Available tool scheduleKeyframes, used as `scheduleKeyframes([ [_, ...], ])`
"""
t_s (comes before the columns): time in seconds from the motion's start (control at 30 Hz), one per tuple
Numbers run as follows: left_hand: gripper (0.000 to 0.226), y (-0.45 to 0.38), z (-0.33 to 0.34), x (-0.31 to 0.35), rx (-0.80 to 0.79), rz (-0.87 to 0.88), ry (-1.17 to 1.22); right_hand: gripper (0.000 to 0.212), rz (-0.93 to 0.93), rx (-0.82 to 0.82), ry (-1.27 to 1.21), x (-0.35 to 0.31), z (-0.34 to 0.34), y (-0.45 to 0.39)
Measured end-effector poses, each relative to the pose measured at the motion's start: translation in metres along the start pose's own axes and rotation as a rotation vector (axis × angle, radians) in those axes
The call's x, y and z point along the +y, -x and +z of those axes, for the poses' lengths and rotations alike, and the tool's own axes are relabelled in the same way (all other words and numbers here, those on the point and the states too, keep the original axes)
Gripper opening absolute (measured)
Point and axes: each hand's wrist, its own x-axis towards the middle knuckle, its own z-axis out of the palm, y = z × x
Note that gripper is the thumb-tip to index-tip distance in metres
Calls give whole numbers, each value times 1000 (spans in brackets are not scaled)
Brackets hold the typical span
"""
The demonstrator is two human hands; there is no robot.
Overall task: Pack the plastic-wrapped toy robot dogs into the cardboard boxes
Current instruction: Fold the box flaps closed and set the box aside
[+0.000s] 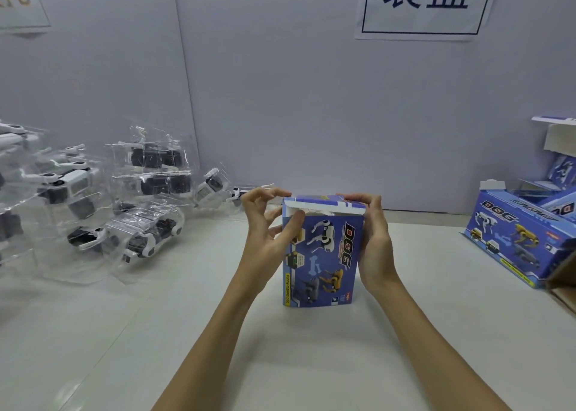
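Head view: the contents of the upright blue DOG box (322, 251) are mostly hidden; something white peeks under the top flap. It stands between both hands. Left hand (265, 236) pinches the 9 o'clock edge; right hand (372, 239) grips the 3 o'clock side. Wrapped robot dogs (137, 189) lie at 10 o'clock.

Blue printed cardboard box (322, 251): upright, centre, top flap partly open. Clear-plastic-wrapped white-and-black toy robot dogs (140, 239): heaped left.

"Where is the camera?"
"On the person's head. There is just one. It looks forward and down, close over the white table (311, 364)."
"What is far away?"
"The grey wall (296, 99), straight ahead."
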Motion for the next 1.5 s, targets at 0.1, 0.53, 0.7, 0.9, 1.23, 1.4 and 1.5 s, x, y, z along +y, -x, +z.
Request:
scheduleKeyframes([
  [0.1, 50, 0, -5, -1, -62, -27, -125, 81, -22, -30, 37, 3, 4, 3],
  [0.53, 36, 1, 3, -17, -4, -20, -58, 31, -219, -40, 334, 6, 3, 3],
  [0.7, 50, 6, 9, -21, 251, -157, -130, 27, -248, 49, 470, 10, 7, 7],
  [0.9, 109, 11, 3, -23, 150, 161, -842, 41, 24, 171, 94, 11, 28, 15],
  [1.23, 124, -1, -37, -12, -178, 243, -934, 43, 60, -285, 326, -13, 3, 0],
  [1.4, 128, 1, -30, -13, -214, 268, -970, 55, 46, -311, 363, -10, 16, 8],
  [1.5, 129, 3, -20, -14, -172, 276, -1062, 54, 12, -304, 403, -7, 15, 7],
])
